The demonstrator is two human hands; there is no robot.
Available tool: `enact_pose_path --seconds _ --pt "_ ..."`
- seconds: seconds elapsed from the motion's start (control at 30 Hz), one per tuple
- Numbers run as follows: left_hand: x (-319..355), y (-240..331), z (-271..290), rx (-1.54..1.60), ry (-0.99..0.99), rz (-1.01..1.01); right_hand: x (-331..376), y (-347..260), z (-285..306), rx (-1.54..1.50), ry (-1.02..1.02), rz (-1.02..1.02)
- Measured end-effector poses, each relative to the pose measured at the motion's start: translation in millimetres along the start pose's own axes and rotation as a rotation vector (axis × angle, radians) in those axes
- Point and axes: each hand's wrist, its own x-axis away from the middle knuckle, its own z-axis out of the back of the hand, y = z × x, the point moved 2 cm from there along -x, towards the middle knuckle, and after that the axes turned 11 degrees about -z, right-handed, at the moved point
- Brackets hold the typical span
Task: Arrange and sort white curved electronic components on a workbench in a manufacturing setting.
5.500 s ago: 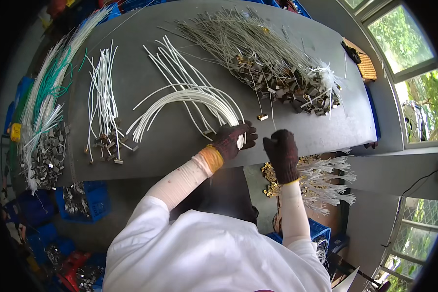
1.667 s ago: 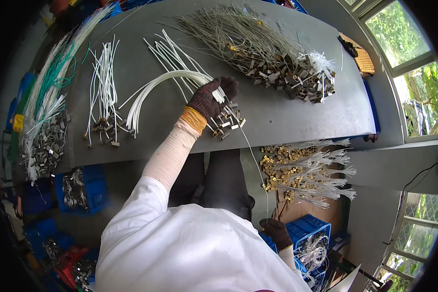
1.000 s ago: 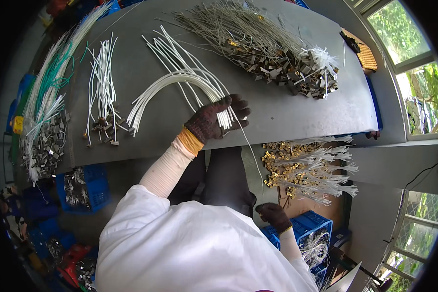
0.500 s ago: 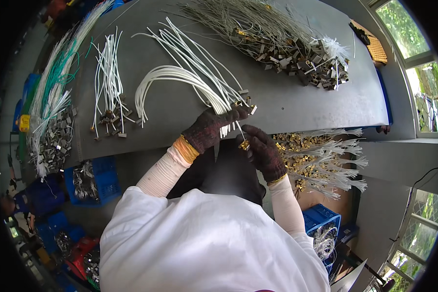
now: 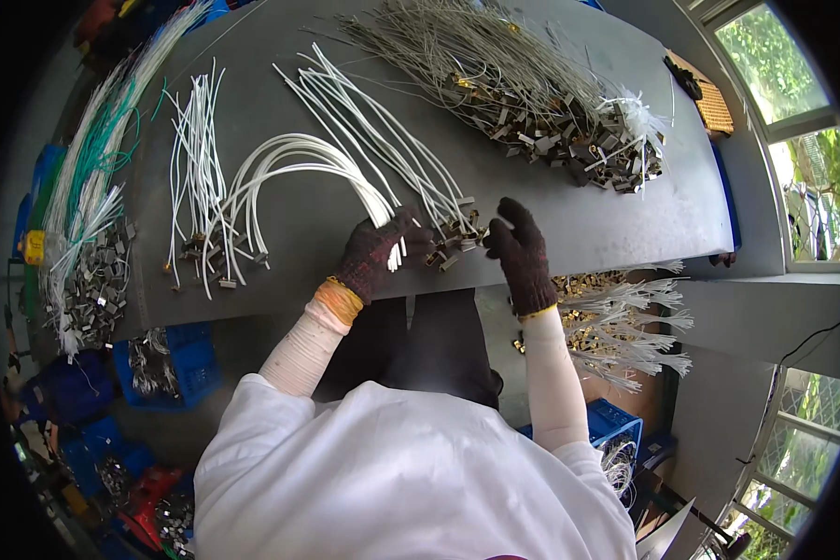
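The left hand (image 5: 371, 257), in a dark knitted glove, has its fingers wrapped around a bundle of white tubes (image 5: 345, 166). Short ends of the tubes poke out just below these fingers, while the rest bends in an arc up and over to their left, the far ends coming down well away from them.

The right hand (image 5: 523, 257), gloved alike, is raised at the near edge of the worktop (image 5: 607, 233); its fingers are spread, the thumb parted from the others. Between the two sets of fingers lie small metal end pieces (image 5: 457, 245), very near the right thumb; whether it touches them I cannot tell. From these pieces a second set of white tubes (image 5: 431, 187) runs away from the fingers, up and to the left.

Well left of the left fingers lies a separate white bundle (image 5: 199, 159) with metal pieces at its near end, and farther left a long pale bundle with green strands (image 5: 105, 140). Beyond the right fingers, on the far side, spreads a heap of grey wires (image 5: 476, 65). Below and to the right of those fingers are brass-coloured pieces with pale tufts (image 5: 625, 327).
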Motion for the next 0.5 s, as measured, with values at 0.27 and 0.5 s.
enact_pose_path --seconds 0.27,0.5 --pt "-16.2 10.9 -8.0 0.367 0.195 0.786 -119.3 -69.2 -17.4 1.034 0.367 0.541" --pt "-33.0 -0.2 -21.0 0.677 0.277 0.607 -146.2 -71.5 -29.4 1.301 0.341 0.559"
